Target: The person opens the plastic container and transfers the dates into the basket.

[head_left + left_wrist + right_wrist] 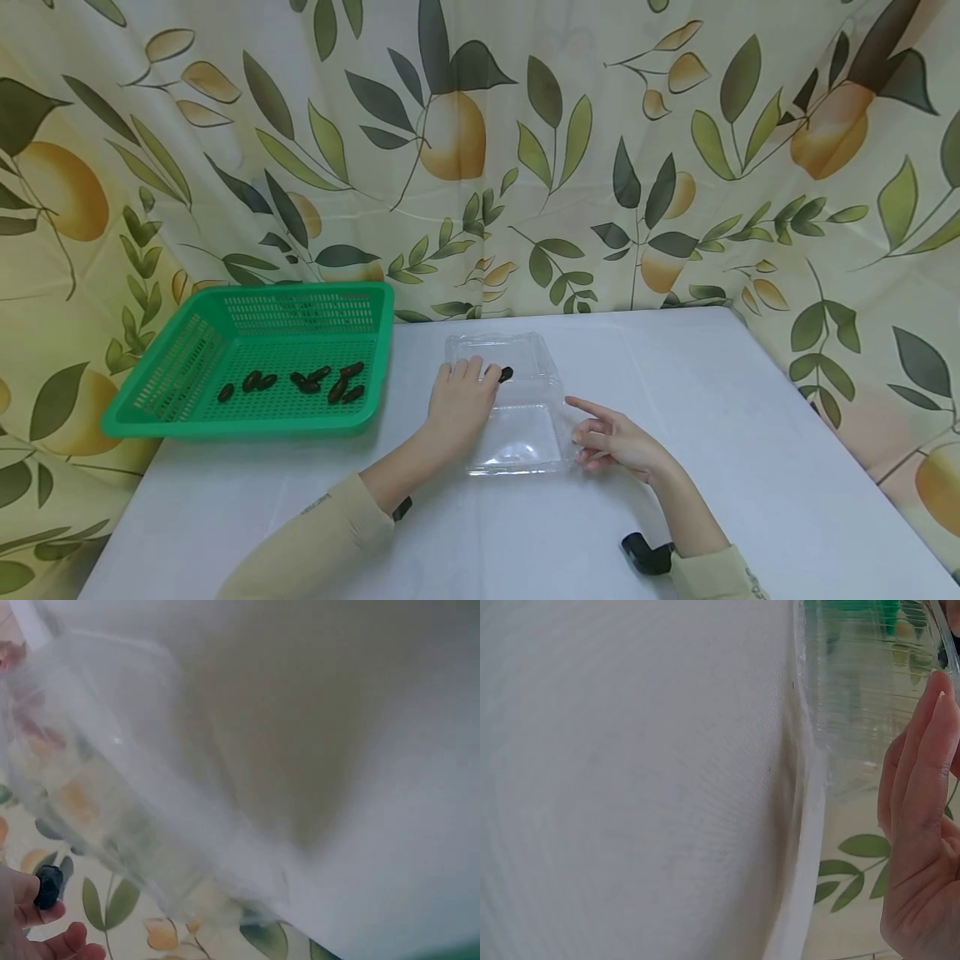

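Observation:
My left hand [459,404] is above a clear plastic clamshell box [517,437] that lies opened out on the table. Its thumb and forefinger pinch a small dark oval piece, like a date [507,374]; the left wrist view shows the same dark date-like piece [49,886] at the fingertips. Beside the box's right edge is my right hand [618,446], its forefinger pointing out and the other fingers loosely bent, gripping nothing. Whether it touches the box is hard to tell. Several similar dark pieces [337,390] lie in the green basket [255,429].
The slotted basket stands at the table's left, near its back edge. A white cloth covers the table [675,375]. Behind it hangs a curtain [555,250] printed with fruit and leaves. A black strap-on device [647,555] is at the right wrist.

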Available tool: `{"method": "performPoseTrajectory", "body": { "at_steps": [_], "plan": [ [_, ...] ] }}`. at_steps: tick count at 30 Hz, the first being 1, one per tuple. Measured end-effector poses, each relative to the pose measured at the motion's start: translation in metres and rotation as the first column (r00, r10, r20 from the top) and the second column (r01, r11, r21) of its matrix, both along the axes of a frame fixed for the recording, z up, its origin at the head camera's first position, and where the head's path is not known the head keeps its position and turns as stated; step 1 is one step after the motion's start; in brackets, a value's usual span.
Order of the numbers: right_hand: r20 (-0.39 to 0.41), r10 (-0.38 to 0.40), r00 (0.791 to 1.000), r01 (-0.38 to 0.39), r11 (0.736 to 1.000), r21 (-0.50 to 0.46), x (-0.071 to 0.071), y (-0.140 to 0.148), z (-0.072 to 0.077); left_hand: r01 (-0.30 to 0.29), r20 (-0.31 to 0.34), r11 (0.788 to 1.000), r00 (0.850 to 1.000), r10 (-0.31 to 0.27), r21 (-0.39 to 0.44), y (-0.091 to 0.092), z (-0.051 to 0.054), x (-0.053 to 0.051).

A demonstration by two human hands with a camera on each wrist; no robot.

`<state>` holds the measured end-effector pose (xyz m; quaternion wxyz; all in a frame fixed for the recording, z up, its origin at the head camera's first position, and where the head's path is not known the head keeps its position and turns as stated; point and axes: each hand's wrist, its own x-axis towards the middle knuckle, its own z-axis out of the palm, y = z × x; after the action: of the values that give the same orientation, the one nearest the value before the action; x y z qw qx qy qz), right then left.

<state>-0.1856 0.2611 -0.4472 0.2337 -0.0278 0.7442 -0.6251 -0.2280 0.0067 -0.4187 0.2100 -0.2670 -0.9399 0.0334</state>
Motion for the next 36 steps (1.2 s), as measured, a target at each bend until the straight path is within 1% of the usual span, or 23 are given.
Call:
{"method": "performPoseTrajectory", "body": {
  "at_steps": [4, 9, 12, 16, 18, 20, 26, 30, 36],
  "plan": [
    [-0.002, 0.002, 1.000, -0.002, 1.000, -0.003, 0.000, 0.000, 0.000, -0.010, -0.026, 1.000, 1.000, 0.010, 0.027, -0.017, 0.005, -0.001],
    [0.000, 0.004, 1.000, -0.004, 1.000, -0.009, 0.000, 0.000, 0.000, -0.039, -0.001, 0.997, 0.999, 0.039, 0.067, -0.036, 0.016, 0.000],
    [0.000, 0.002, 1.000, -0.002, 1.000, -0.008, 0.000, 0.000, 0.000, -0.076, 0.015, 0.993, 0.997, 0.074, 0.087, -0.047, 0.022, -0.001],
    [-0.002, 0.002, 1.000, -0.002, 1.000, -0.006, 0.000, 0.000, 0.000, -0.127, 0.016, 0.988, 0.992, 0.126, 0.090, -0.063, 0.028, -0.003],
    [-0.001, 0.002, 1.000, -0.002, 1.000, -0.007, 0.000, 0.000, 0.000, -0.144, 0.004, 0.985, 0.989, 0.144, 0.097, -0.073, 0.029, -0.004],
    [-0.002, 0.003, 1.000, -0.003, 1.000, -0.006, 0.000, 0.000, -0.001, -0.149, -0.016, 0.983, 0.988, 0.151, 0.108, -0.082, 0.029, -0.005],
    [-0.005, 0.004, 1.000, -0.004, 1.000, -0.006, 0.000, 0.001, 0.000, -0.138, -0.095, 0.978, 0.984, 0.154, 0.159, -0.109, 0.029, -0.008],
    [-0.007, 0.004, 1.000, -0.004, 1.000, -0.005, 0.000, 0.000, 0.000, -0.147, -0.111, 0.971, 0.979, 0.170, 0.190, -0.127, 0.028, -0.010],
    [-0.005, 0.001, 1.000, -0.001, 1.000, -0.005, 0.000, 0.000, 0.001, -0.164, -0.169, 0.965, 0.965, 0.200, 0.205, -0.156, 0.029, -0.014]
  ]
}}
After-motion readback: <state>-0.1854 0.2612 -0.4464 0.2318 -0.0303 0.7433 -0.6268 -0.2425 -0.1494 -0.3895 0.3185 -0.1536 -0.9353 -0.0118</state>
